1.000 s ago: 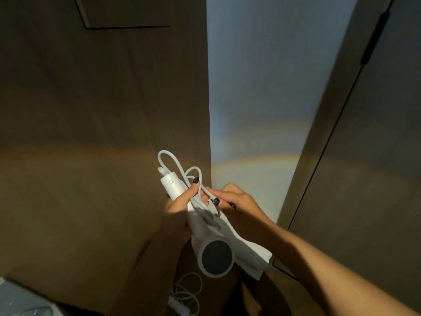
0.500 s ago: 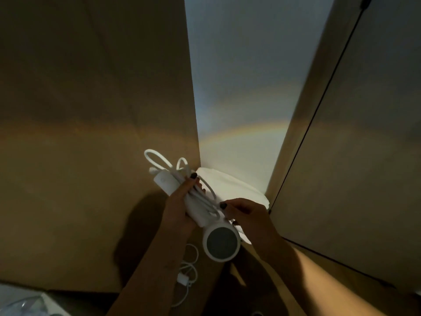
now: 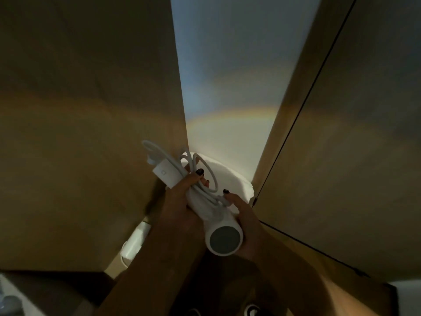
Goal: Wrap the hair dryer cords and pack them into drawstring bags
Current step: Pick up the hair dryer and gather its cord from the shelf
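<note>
The dryer (image 3: 224, 238) was held in the air between wooden panels, its cord (image 3: 200, 179) already looped along the handle. The left hand (image 3: 182, 199) clasped handle and loops; the right hand (image 3: 247, 224) cupped the barrel. The white bag (image 3: 230, 179) lay behind, so bagging remained.

Wood panel (image 3: 86, 133) blocks the left; cabinet door (image 3: 355, 156) blocks the right. Between them an open channel runs to the white wall (image 3: 227, 76). Drawstring bag (image 3: 230, 179) fills the channel's near end. Second hair dryer (image 3: 134, 242) sits low left.
</note>
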